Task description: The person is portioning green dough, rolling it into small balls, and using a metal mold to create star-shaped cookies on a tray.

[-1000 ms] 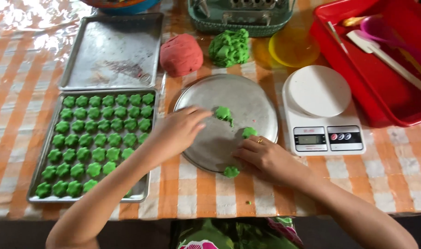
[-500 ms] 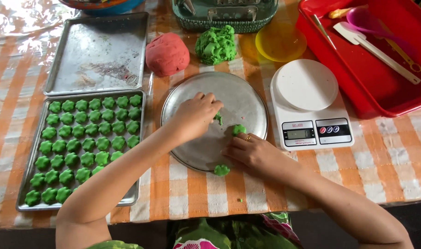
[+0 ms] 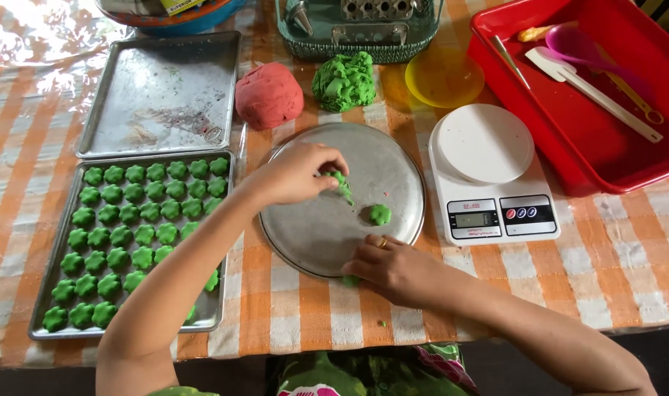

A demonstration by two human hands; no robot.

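My left hand (image 3: 299, 174) hovers over the round metal plate (image 3: 393, 165) and pinches a small strip of green dough (image 3: 341, 185). A small green dough ball (image 3: 380, 214) lies on the plate just right of it. My right hand (image 3: 393, 270) rests at the plate's near edge, fingers curled over a green dough piece (image 3: 350, 280) that is mostly hidden. To the left, a metal tray (image 3: 221, 301) holds several rows of green flower-shaped dough pieces (image 3: 133, 224).
An empty metal tray (image 3: 162, 92) sits behind the filled one. A red dough lump (image 3: 269, 94), a green dough lump (image 3: 344, 81), a yellow lid (image 3: 444, 76) and a basket (image 3: 360, 44) lie at the back. A white kitchen scale (image 3: 488, 172) and a red tray with utensils (image 3: 591, 147) stand to the right.
My left hand has lifted a strip of green dough off the plate. My right hand has slid toward the plate's near edge, leaving the small ball on the plate.
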